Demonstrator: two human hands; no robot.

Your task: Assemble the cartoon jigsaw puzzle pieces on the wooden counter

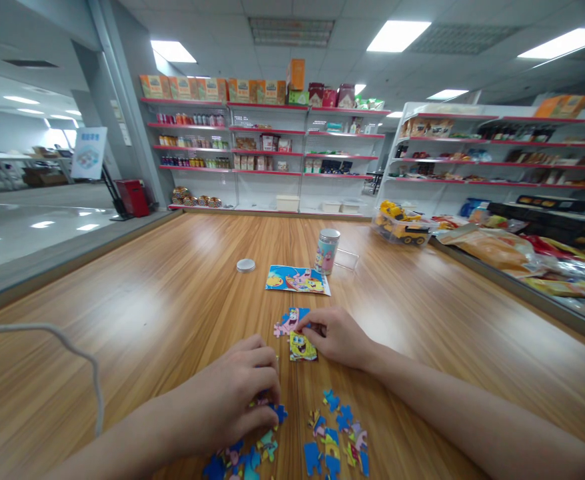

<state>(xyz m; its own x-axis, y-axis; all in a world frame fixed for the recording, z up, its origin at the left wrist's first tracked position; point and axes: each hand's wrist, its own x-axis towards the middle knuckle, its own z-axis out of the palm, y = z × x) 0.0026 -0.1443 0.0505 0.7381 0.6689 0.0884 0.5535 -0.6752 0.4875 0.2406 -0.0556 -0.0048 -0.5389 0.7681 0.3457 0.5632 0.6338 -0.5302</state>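
My left hand point(235, 393) rests on the wooden floor point(162, 300) with its fingers closed on a blue puzzle piece point(278, 414). Just ahead, my right hand point(340, 335) presses on a small joined cluster of pink, blue and yellow cartoon puzzle pieces point(295, 331). Several loose puzzle pieces point(335, 443) lie scattered close to me, between my forearms. Farther off lie the printed reference picture point(297, 279), a round puzzle tin point(327, 251) standing upright, and its round lid point(245, 265).
A clear box with a yellow toy truck point(402, 228) stands at the right. A low display of packaged snacks point(522, 257) runs along the right edge. Store shelves point(267, 157) fill the back wall. A white cable point(72, 353) curves at left.
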